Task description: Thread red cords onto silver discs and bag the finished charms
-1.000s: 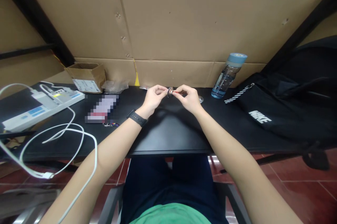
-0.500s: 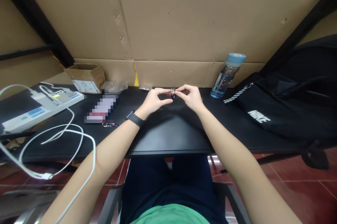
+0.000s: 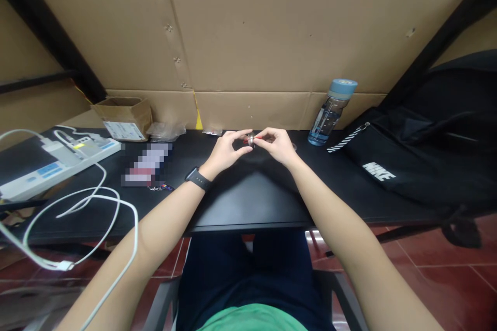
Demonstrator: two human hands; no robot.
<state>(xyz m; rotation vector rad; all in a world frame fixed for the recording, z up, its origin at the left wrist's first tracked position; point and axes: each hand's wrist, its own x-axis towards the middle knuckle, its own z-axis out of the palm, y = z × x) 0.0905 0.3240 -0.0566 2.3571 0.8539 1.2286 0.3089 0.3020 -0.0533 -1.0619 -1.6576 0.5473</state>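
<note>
Over the far half of the black table (image 3: 252, 201), both hands meet at a small round, shiny metal piece with red parts (image 3: 250, 140). Its exact kind is too small to make out. My right hand (image 3: 277, 145) pinches a red part of it between thumb and forefinger, from the right. My left hand (image 3: 225, 154), with a dark watch (image 3: 198, 179) on its wrist, has thumb and forefinger spread apart around the piece's left side. Whether those fingertips touch it I cannot tell.
At left lie a white power strip (image 3: 58, 170) with looped white cable, a blurred-out phone-like item (image 3: 146, 165), an open cardboard box (image 3: 126, 117) and clear plastic bags (image 3: 166, 131). A water bottle (image 3: 330, 113) and a black bag (image 3: 419, 160) stand right. Cardboard (image 3: 272, 36) walls the back.
The metal piece has turned and sits slightly lower and left between my hands. My left thumb and forefinger stand a little wider around it. The whole view has shifted slightly.
</note>
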